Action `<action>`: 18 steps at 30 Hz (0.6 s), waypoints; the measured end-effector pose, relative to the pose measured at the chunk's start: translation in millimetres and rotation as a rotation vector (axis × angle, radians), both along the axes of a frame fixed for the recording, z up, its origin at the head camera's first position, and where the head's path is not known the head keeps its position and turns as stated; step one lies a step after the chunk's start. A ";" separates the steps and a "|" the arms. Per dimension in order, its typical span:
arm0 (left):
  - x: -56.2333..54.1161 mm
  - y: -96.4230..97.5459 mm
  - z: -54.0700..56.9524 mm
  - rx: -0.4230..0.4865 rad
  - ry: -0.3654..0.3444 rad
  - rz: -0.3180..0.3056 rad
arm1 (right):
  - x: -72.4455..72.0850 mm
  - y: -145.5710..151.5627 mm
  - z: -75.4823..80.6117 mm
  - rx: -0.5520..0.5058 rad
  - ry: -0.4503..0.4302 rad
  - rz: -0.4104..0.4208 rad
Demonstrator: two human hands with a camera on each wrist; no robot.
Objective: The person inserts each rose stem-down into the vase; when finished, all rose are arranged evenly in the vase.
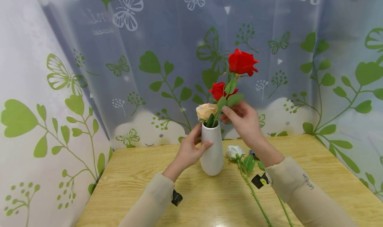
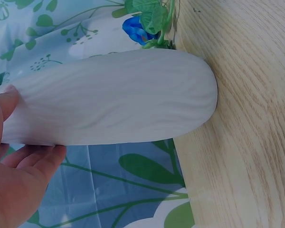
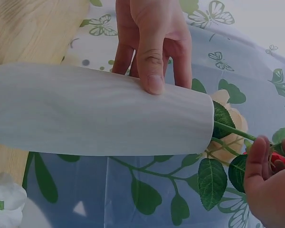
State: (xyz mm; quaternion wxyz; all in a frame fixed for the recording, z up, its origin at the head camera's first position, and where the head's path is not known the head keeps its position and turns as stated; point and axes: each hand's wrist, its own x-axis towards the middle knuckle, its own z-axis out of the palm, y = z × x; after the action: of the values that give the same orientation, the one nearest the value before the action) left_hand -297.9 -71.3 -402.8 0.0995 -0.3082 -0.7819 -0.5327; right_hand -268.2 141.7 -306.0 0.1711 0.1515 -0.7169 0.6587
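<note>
We are facing a butterfly-and-leaf curtain [image 1: 176,41] that is hanging behind a wooden table [image 1: 128,183]. A white vase [image 1: 211,157] is standing upright, or nearly so, on the table in front of us. Our left hand [image 1: 191,149] is clamping the vase's upper part, its thumb pressing the near side and its fingers reaching round the far side. Our right hand [image 1: 243,120] is pinching the stem of the tall red rose [image 1: 243,62] between thumb and fingers, just beside the vase's mouth. That stem is running down into the vase, and the bloom is rising above everything else there. A white rose [image 1: 234,152] is lying on the table near the vase, its long stem stretching toward us. The low red rose [image 1: 217,91] is showing partly behind the tall one's leaves. A cream rose [image 1: 206,111] is sitting right at the vase's rim. A small blue flower [image 2: 137,29] is lying near the white rose, and in the head view our right wrist is partly hiding it.
</note>
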 end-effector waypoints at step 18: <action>0.9 -0.6 -0.6 -0.019 0.008 -0.008 | -12.1 -4.1 -8.8 0.316 0.000 -0.084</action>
State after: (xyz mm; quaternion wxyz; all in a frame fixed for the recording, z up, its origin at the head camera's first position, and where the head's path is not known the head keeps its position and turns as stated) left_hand -296.9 -71.9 -403.5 0.0978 -0.3142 -0.7853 -0.5244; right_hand -280.4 137.6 -314.8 0.1725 0.1463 -0.8173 0.5299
